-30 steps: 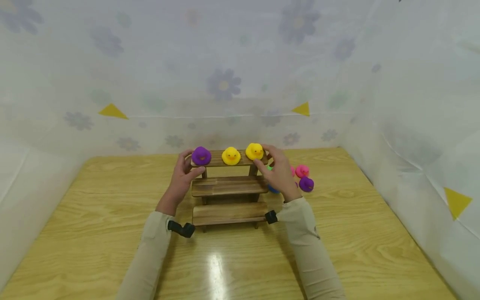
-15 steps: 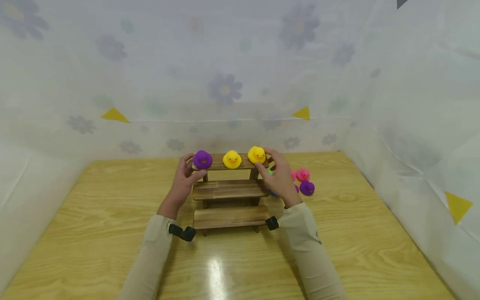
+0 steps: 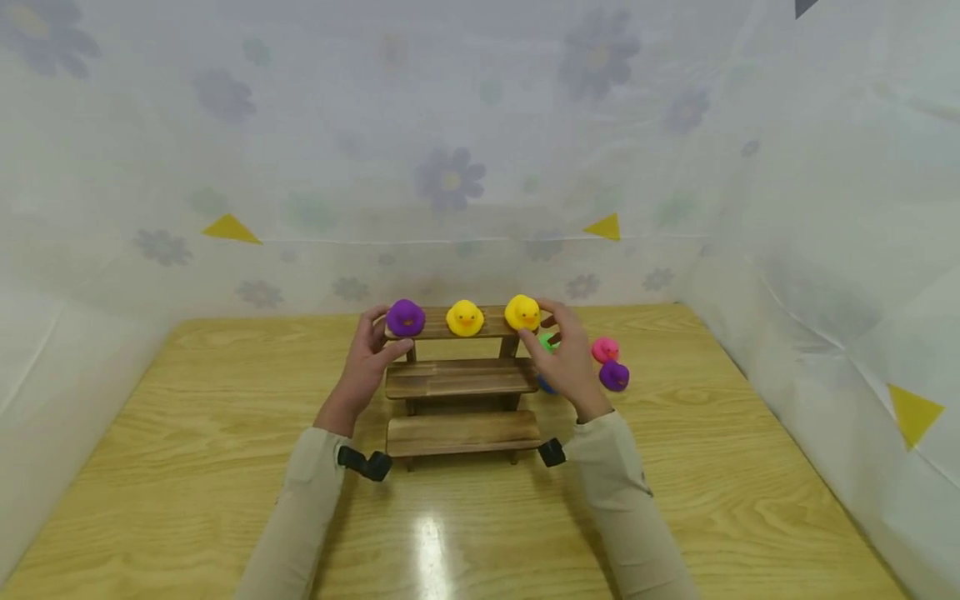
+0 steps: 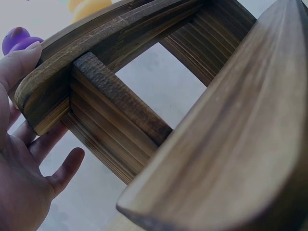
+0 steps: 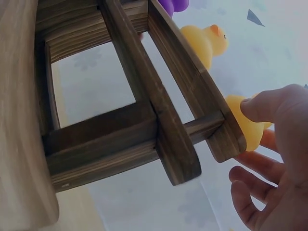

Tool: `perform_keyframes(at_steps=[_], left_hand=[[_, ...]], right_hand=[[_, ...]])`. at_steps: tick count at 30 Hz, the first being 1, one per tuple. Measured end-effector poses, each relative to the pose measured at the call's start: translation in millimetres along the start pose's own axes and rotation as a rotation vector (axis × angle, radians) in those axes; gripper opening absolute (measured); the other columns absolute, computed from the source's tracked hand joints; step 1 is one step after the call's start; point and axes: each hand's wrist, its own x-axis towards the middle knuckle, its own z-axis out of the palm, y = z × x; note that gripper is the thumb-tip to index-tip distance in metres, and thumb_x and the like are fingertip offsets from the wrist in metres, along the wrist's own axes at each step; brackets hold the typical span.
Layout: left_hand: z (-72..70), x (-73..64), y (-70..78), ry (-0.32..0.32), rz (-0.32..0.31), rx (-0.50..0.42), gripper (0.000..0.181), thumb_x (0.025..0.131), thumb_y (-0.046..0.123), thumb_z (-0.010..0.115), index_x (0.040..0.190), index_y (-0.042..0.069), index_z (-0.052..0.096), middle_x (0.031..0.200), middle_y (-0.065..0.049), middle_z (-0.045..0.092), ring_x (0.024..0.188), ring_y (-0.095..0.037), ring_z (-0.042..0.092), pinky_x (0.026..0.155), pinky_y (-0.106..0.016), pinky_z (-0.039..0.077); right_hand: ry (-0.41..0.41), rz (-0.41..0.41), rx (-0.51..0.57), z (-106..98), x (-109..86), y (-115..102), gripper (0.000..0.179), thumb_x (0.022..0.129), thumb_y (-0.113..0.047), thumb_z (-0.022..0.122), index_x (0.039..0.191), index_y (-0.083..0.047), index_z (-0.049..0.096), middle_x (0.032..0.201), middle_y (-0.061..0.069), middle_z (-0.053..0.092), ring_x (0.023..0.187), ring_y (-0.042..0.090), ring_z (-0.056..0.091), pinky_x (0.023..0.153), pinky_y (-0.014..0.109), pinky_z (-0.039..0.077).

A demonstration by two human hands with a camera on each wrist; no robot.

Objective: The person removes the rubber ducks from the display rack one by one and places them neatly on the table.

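Observation:
A three-tier wooden stand stands on the table, with three rubber ducks along its top shelf. My left hand holds the shelf's left end, thumb in front and fingers behind, right beside the purple duck. In the left wrist view, the thumb overlaps that duck; whether it touches the duck I cannot tell. My right hand pinches a yellow duck at the shelf's right end, the thumb against its body. Another yellow duck sits mid-shelf, untouched.
Right of the stand, a pink duck and a second purple duck lie on the wood-grain table. A green duck and a blue one are partly hidden by my right hand. A patterned sheet rises behind.
My right hand has shifted slightly right, bringing the yellow duck closer to the shelf's end. The left hand keeps its place on the stand. The view has tilted a little.

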Motion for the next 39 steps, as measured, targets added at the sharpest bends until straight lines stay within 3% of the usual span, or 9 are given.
perform_keyframes(at_steps=[6, 12, 18, 24, 30, 34, 39], left_hand=[[-1.1, 1.0, 1.2, 0.001, 0.008, 0.0, 0.055, 0.096, 0.01, 0.057, 0.142, 0.015, 0.026, 0.146, -0.013, 0.044, 0.115, -0.007, 0.05, 0.088, -0.024, 0.044], [-0.3, 0.6, 2.8, 0.003, 0.008, -0.002, 0.054, 0.097, 0.009, 0.056, 0.141, 0.015, 0.027, 0.146, -0.013, 0.043, 0.116, -0.006, 0.05, 0.088, -0.024, 0.043], [0.4, 0.0, 3.3, -0.003, 0.014, 0.009, 0.053, 0.097, 0.009, 0.056, 0.141, 0.015, 0.027, 0.146, -0.014, 0.044, 0.117, -0.006, 0.049, 0.091, -0.025, 0.042], [-0.1, 0.6, 3.2, 0.001, 0.006, 0.011, 0.052, 0.097, 0.01, 0.056, 0.139, 0.018, 0.028, 0.145, -0.014, 0.044, 0.116, -0.007, 0.05, 0.091, -0.026, 0.041], [-2.7, -0.1, 2.2, -0.002, -0.002, 0.026, 0.052, 0.097, 0.012, 0.056, 0.14, 0.016, 0.027, 0.146, -0.014, 0.044, 0.116, -0.006, 0.05, 0.091, -0.025, 0.041], [-2.9, -0.2, 1.0, -0.004, 0.001, 0.03, 0.052, 0.098, 0.013, 0.056, 0.141, 0.017, 0.026, 0.145, -0.013, 0.045, 0.113, -0.006, 0.051, 0.09, -0.025, 0.042], [-1.7, 0.6, 2.8, -0.014, 0.014, 0.028, 0.052, 0.098, 0.017, 0.057, 0.14, 0.019, 0.027, 0.145, -0.013, 0.045, 0.114, -0.006, 0.051, 0.09, -0.025, 0.042]], right_hand=[[0.009, 0.029, 0.007, -5, -5.1, 2, 0.041, 0.089, -0.01, 0.068, 0.128, -0.003, 0.055, 0.12, 0.018, 0.058, 0.096, 0.031, 0.053, 0.072, 0.049, 0.049], [0.013, 0.033, -0.012, -14, -10.0, 0, 0.041, 0.089, -0.01, 0.067, 0.128, -0.002, 0.055, 0.119, 0.019, 0.057, 0.097, 0.034, 0.054, 0.072, 0.043, 0.048], [0.038, 0.046, -0.02, -27, -16.4, 5, 0.042, 0.088, -0.006, 0.067, 0.128, -0.001, 0.055, 0.113, 0.019, 0.058, 0.09, 0.028, 0.055, 0.07, 0.047, 0.05], [0.055, 0.021, -0.048, -38, -26.6, 18, 0.041, 0.085, -0.002, 0.07, 0.123, 0.001, 0.057, 0.107, 0.017, 0.061, 0.078, 0.021, 0.055, 0.066, 0.034, 0.049], [0.022, 0.013, -0.075, -43, -40.1, 29, 0.04, 0.084, -0.002, 0.071, 0.121, 0.002, 0.057, 0.105, 0.016, 0.061, 0.079, 0.021, 0.056, 0.064, 0.025, 0.049], [-0.022, -0.017, -0.081, -44, -48.3, 34, 0.041, 0.083, 0.002, 0.071, 0.121, 0.002, 0.056, 0.104, 0.017, 0.06, 0.079, 0.023, 0.056, 0.058, 0.031, 0.049], [-0.014, -0.038, -0.068, -44, -57.9, 40, 0.043, 0.078, 0.004, 0.074, 0.118, 0.003, 0.057, 0.096, 0.015, 0.062, 0.074, 0.031, 0.054, 0.055, 0.03, 0.047]])
